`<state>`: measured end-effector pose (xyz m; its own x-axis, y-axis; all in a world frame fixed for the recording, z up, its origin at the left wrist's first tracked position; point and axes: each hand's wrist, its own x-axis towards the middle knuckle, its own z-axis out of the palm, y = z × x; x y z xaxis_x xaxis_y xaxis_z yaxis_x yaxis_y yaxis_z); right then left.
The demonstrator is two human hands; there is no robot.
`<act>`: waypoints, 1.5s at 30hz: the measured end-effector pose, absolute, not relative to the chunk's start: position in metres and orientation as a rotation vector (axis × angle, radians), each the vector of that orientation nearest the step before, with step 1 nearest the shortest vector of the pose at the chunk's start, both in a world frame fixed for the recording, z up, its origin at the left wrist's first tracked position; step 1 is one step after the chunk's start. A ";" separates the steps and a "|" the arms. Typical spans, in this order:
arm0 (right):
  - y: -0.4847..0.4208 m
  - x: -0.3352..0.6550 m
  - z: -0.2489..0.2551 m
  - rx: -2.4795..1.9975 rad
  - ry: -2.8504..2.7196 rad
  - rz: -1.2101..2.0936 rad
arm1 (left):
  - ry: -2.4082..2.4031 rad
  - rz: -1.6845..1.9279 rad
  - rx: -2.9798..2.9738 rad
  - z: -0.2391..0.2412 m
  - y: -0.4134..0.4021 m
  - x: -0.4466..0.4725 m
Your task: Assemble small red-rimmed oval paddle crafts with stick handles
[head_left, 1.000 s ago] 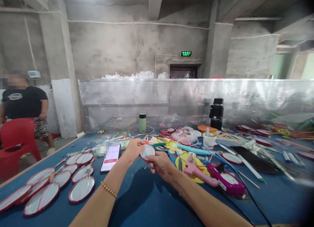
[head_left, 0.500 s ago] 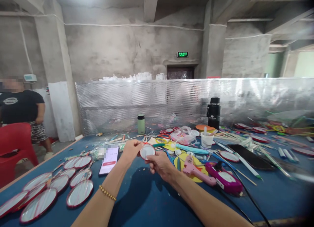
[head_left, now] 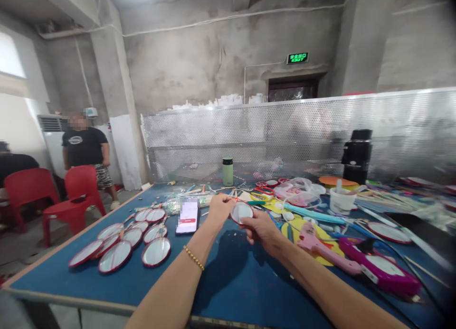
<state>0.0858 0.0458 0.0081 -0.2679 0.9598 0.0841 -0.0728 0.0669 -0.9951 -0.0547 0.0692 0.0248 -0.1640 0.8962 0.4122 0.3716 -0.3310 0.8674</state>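
Both hands hold one small round disc with a red rim [head_left: 241, 211] just above the blue table [head_left: 228, 281]. My left hand [head_left: 219, 209] pinches its left edge, a bead bracelet on the wrist. My right hand [head_left: 262, 227] grips its lower right edge with curled fingers. A phone with a lit screen [head_left: 188, 216] lies just left of my left hand. Several finished red-rimmed oval discs [head_left: 123, 239] lie in a group at the table's left.
A pink glue gun [head_left: 322, 247] and a magenta tool [head_left: 381, 267] lie to the right among sticks, a white cup [head_left: 340, 201] and a green bottle [head_left: 227, 171]. A perforated metal screen [head_left: 302, 129] backs the table. A person [head_left: 85, 153] stands by red chairs [head_left: 76, 196] at left.
The view has swung left and pulled back, showing more of the floor, chairs and the table's left corner. Both hands keep the disc in the same grip.
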 end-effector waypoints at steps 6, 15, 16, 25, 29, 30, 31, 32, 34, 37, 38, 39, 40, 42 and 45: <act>0.045 0.086 0.011 -0.982 -1.411 1.367 | 1.430 1.517 1.639 0.025 0.071 -0.054; 0.045 0.086 0.010 -0.985 -1.408 1.384 | 1.379 1.505 1.632 0.024 0.071 -0.055; 0.044 0.086 0.010 -0.987 -1.409 1.384 | 1.370 1.504 1.619 0.025 0.070 -0.055; 0.043 0.090 0.013 -0.931 -1.364 1.392 | 1.184 1.422 1.493 0.031 0.062 -0.056; 0.046 0.090 0.010 -0.922 -1.386 1.378 | 1.178 1.419 1.523 0.030 0.063 -0.056; 0.046 0.090 0.010 -0.919 -1.386 1.377 | 1.184 1.424 1.531 0.029 0.063 -0.056; 0.046 0.090 0.009 -0.919 -1.385 1.375 | 1.191 1.431 1.537 0.028 0.064 -0.056; 0.047 0.090 0.009 -0.918 -1.386 1.374 | 1.200 1.440 1.543 0.027 0.065 -0.055; 0.047 0.090 0.008 -0.908 -1.398 1.371 | 1.223 1.461 1.552 0.025 0.066 -0.055; 0.047 0.090 0.006 -0.892 -1.417 1.370 | 1.256 1.491 1.556 0.023 0.066 -0.053; 0.047 0.091 0.006 -0.895 -1.418 1.372 | 1.264 1.498 1.556 0.023 0.065 -0.052; 0.048 0.091 0.006 -0.902 -1.416 1.375 | 1.271 1.502 1.556 0.024 0.063 -0.052; 0.048 0.091 0.006 -0.906 -1.414 1.377 | 1.277 1.503 1.555 0.024 0.062 -0.051; 0.048 0.090 0.006 -0.909 -1.407 1.381 | 1.289 1.502 1.552 0.026 0.060 -0.050; 0.046 0.089 0.008 -0.884 -1.394 1.401 | 1.304 1.507 1.534 0.028 0.059 -0.050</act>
